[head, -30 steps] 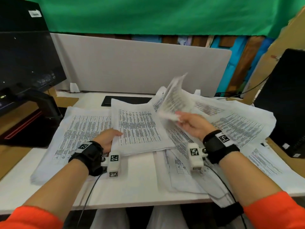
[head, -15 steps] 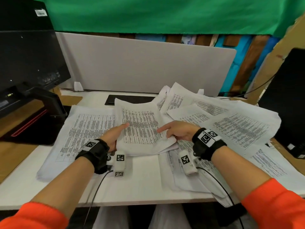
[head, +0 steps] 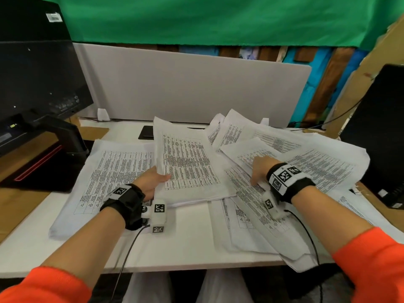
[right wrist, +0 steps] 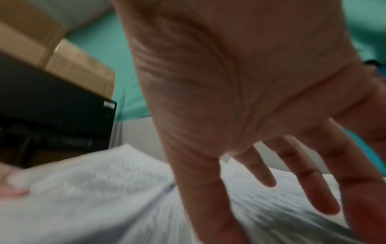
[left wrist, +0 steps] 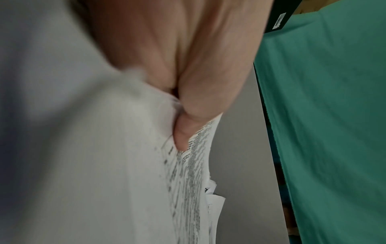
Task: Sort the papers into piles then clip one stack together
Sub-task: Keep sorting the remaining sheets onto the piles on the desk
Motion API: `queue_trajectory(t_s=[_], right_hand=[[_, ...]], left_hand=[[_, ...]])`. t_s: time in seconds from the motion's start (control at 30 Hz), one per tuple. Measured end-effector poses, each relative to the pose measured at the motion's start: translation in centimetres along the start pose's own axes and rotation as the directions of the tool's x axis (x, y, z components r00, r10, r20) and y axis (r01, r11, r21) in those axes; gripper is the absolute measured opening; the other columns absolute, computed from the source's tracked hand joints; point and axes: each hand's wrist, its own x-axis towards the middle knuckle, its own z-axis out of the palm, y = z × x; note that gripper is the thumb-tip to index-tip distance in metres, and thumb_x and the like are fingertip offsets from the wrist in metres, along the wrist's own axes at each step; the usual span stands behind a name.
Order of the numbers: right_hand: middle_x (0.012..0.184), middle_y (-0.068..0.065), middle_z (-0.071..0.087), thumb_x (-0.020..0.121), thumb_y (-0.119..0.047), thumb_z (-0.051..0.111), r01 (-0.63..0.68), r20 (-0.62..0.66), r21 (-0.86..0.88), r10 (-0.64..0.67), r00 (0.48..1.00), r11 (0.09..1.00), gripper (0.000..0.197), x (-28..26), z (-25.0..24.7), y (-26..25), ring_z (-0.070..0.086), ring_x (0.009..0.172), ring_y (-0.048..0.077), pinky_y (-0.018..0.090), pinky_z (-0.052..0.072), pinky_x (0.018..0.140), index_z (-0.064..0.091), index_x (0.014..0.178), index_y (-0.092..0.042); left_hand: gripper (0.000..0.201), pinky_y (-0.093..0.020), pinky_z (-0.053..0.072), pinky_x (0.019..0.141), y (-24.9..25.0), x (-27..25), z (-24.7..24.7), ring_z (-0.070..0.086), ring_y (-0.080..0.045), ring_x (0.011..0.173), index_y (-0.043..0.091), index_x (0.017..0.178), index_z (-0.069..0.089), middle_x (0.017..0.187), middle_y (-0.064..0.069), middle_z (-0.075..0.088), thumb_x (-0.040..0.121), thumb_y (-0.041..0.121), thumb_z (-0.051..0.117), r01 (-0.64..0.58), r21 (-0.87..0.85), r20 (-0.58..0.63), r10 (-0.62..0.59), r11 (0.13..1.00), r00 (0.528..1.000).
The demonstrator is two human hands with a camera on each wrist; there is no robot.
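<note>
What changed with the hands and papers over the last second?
The right hand dropped its sheet onto the middle stack, then moved right to the scattered papers, fingers spread. The left hand still grips the middle stack's edge. The left pile is unchanged.

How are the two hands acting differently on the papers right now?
The left hand grips the edge of the middle stack, thumb on top; the right hand holds nothing, fingers spread straight over the loose sheets. The left lifts its stack's near-left edge; the right reaches down. Both wear black wristbands.
</note>
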Motion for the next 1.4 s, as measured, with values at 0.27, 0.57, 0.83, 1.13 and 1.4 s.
queue_trajectory(t_s=[0.27, 0.57, 0.83, 1.13, 1.4], right_hand=[[0.133, 0.019, 0.056, 0.088, 0.003, 0.056, 0.177, -0.292, 0.478, -0.034, 0.956, 0.86, 0.054, 0.4, -2.6, -2.9, 0.056, 0.117, 0.032, 0.032, 0.047, 0.086, 0.041, 0.14, 0.0], [0.107, 0.019, 0.063, 0.092, 0.006, 0.054, 0.215, -0.113, 0.94, -0.352, 0.929, 0.265, 0.009, 2.0, -3.1, -15.5, 0.063, 0.082, 0.017, 0.016, 0.056, 0.066, 0.058, 0.097, 0.0], [0.129, 0.016, 0.058, 0.096, -0.025, 0.056, 0.183, -0.151, 0.691, -0.108, 0.983, 0.7, 0.048, 2.2, -2.3, -7.0, 0.06, 0.114, 0.03, 0.04, 0.05, 0.099, 0.049, 0.136, 0.001], [0.092, 0.01, 0.068, 0.079, -0.02, 0.071, -0.078, -0.065, -0.137, 0.07, 0.995, 0.988, 0.065, 2.3, 2.2, 6.7, 0.066, 0.089, 0.028, 0.036, 0.053, 0.076, 0.045, 0.139, -0.019], [0.135, 0.008, 0.058, 0.098, 0.0, 0.039, 0.293, -0.272, 0.18, -0.238, 0.932, 0.939, 0.047, 0.4, -1.0, 1.4, 0.056, 0.122, 0.03, 0.034, 0.043, 0.099, 0.054, 0.139, -0.017]], left_hand=[[0.044, -0.042, 0.053, 0.074, 0.0, 0.0, 0.4, 0.063, -0.027, 0.09, 0.003, 0.139, 0.036, 0.118, -0.017, 0.062, 0.097, -0.001, 0.045, -0.001, 0.007, -0.035, 0.001, 1.0, 0.999], [0.057, -0.048, 0.04, 0.107, 0.0, -0.7, 0.4, 0.054, -0.03, 0.123, 0.007, 0.138, 0.044, 0.134, -0.018, 0.055, 0.097, 0.047, 0.04, -0.008, -0.022, -0.054, 0.006, 1.0, 0.999], [0.049, -0.042, 0.05, 0.094, 0.2, -0.9, 0.8, 0.059, -0.03, 0.118, 0.018, 0.137, 0.047, 0.133, -0.012, 0.058, 0.094, 0.043, 0.051, -0.003, -0.07, 0.014, 0.004, 0.998, 1.0], [0.03, -0.034, 0.052, 0.074, -0.6, 0.3, 0.2, 0.063, -0.024, 0.095, 0.012, 0.123, 0.047, 0.111, -0.009, 0.063, 0.097, -0.002, 0.045, -0.063, 0.052, 0.012, 0.063, 0.997, 0.998], [0.047, -0.042, 0.053, 0.081, -0.7, 0.7, -0.4, 0.059, -0.034, 0.109, 0.005, 0.142, 0.033, 0.137, -0.02, 0.05, 0.097, -0.001, 0.046, -0.053, -0.031, -0.053, 0.051, 0.998, 0.997]])
